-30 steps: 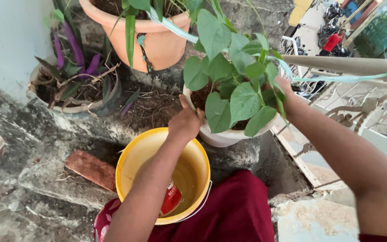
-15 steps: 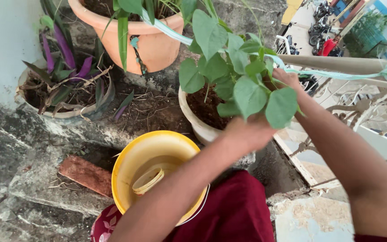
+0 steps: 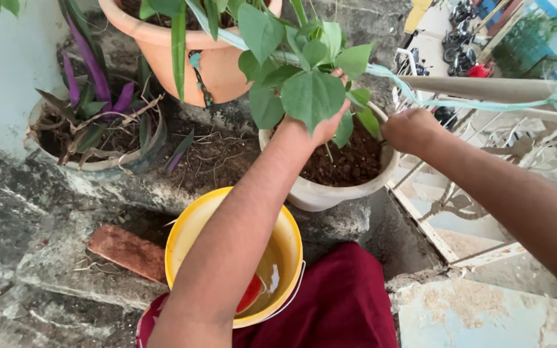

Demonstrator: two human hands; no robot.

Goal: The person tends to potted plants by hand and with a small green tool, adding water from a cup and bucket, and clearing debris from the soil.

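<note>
A white pot of dark soil stands on a rough stone ledge and holds a green leafy vine. My left hand reaches over the pot and holds the vine's stems and leaves bunched up and to the left, which bares the soil. My right hand is curled into a fist at the pot's right rim; what lies under its fingers is hidden. Below my left forearm sits a yellow bucket with water and a red cup in it.
An orange pot stands behind, and a low pot of purple-leaved plants to the left. A red brick lies beside the bucket. A railing with a pale green ribbon runs on the right, with a drop beyond it. Maroon cloth covers my lap.
My left hand rose from the pot's front rim into the vine and swept the leaves up and left. My right hand came down from behind the leaves to the pot's right rim.
</note>
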